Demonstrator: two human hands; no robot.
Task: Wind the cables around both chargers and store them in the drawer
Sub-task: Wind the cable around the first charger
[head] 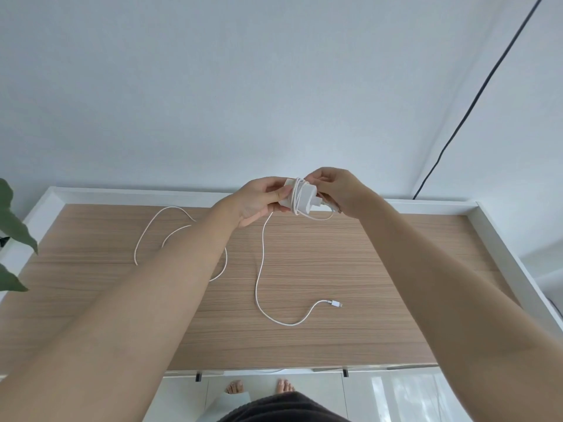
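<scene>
A white charger (301, 197) is held in the air above the far side of the wooden top (304, 269). My left hand (259, 201) grips its left end. My right hand (338, 190) pinches the white cable at its right end, by the plug. A few turns of cable wrap the charger's middle. The rest of this cable (259, 287) hangs down onto the wood and curves to a connector (335, 303) lying near the middle. A second white cable (161, 226) lies looped on the left; my left forearm hides part of it, and its charger is hidden.
The wooden top has a raised white rim (499, 248) at the back and sides. Green plant leaves (12, 229) reach in at the left edge. A black cord (475, 99) runs down the wall at the right. White cabinet fronts with small dark handles (198, 376) show below the front edge.
</scene>
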